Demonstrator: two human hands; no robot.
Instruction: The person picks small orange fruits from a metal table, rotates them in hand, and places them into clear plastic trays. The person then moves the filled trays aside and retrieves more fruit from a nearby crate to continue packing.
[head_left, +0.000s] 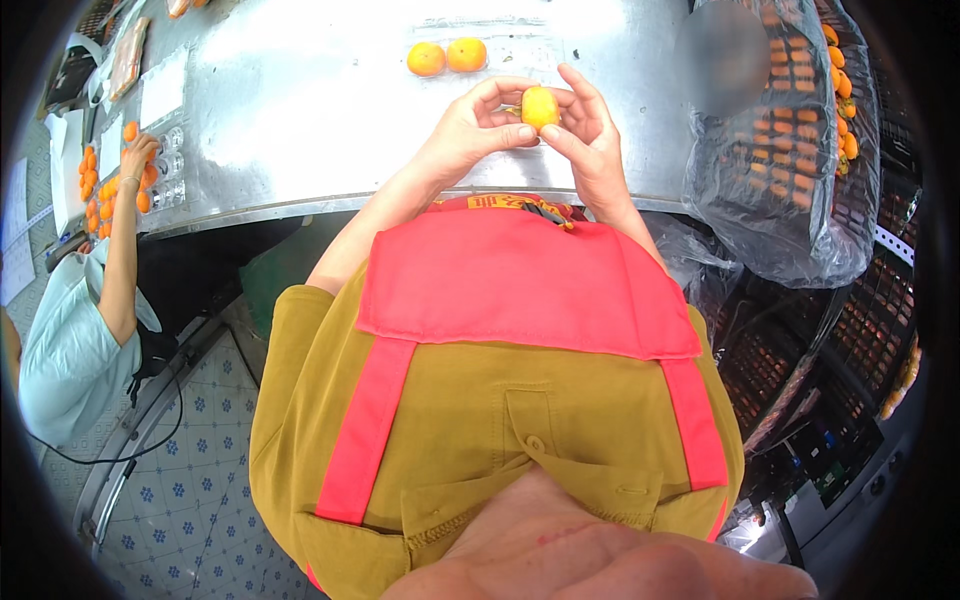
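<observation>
Both my hands are raised over the metal table and hold a yellow-orange persimmon (540, 109) between them. On its left side are the thumb and fingers of my left hand (476, 124). The thumb of my right hand (592, 139) presses its lower right edge, and that hand's index finger sticks up and away. Part of the fruit's far side is hidden. Just beyond my hands, one persimmon (426, 59) sits beside another persimmon (466, 55), apparently on clear plastic that is hard to make out in the glare.
At right stands a black plastic crate (795, 150) lined with clear plastic film, with several persimmons (841, 90) along it. On the left, a co-worker's hand (139, 155) reaches among orange fruits beside a clear compartmented tray (171, 169). The metal table's front edge (300, 206) runs before me.
</observation>
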